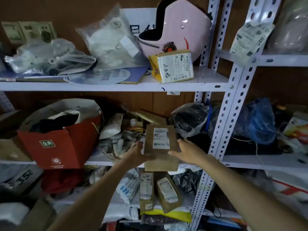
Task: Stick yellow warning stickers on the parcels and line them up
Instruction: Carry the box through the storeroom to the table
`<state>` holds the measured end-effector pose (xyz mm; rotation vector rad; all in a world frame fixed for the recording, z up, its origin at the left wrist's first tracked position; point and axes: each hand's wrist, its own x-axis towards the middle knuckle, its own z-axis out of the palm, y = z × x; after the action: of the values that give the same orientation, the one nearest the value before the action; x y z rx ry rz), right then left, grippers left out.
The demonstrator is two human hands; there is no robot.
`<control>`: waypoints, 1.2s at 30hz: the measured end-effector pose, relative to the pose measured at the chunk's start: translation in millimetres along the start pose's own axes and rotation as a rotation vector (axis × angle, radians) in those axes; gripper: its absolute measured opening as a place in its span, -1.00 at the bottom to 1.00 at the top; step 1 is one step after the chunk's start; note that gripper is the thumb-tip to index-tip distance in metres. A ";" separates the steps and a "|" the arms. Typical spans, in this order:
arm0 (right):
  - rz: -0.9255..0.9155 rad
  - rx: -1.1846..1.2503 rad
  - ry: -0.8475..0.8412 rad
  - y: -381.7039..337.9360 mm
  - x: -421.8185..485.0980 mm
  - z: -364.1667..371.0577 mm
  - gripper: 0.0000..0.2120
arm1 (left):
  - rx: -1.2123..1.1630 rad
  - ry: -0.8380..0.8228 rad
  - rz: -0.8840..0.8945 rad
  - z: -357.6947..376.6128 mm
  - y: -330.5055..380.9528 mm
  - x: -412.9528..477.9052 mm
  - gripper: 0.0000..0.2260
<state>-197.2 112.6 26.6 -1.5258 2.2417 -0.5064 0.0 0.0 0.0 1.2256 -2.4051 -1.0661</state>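
Parcel [160, 148]: centre of frame, at the middle shelf [100, 163] front (label facing me).
Left hand [135, 153]: I see it clamped on the left edge, fingers hidden behind.
Right hand [186, 151]: thumb on the face, fingers along the right edge, gripping.

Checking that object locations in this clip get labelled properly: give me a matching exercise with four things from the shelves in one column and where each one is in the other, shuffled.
Things:
1. pink helmet
2. red paper bag
3. brown parcel
4. blue plastic bag

Places:
A. held between the left hand and the right hand
B. upper shelf
C. neighbouring rack on the right
D. middle shelf, left part

Pairs: 1-B, 2-D, 3-A, 4-C
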 end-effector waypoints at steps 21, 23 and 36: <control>0.108 0.741 -0.055 6.2 19.8 42.8 -0.26 | -0.525 -0.042 -0.120 13.1 -23.2 11.9 -0.01; 0.070 0.719 -0.019 -0.7 7.8 44.4 -0.26 | -0.493 -0.014 -0.095 18.3 -31.2 11.9 0.06; 0.304 0.763 0.184 -43.5 -76.3 86.4 -0.32 | -0.357 -0.153 0.236 5.5 -51.3 -32.6 -0.18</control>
<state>-93.6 161.9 -18.2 -0.7621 1.9835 -1.2561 48.4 8.5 -36.2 0.7480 -2.2586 -1.4726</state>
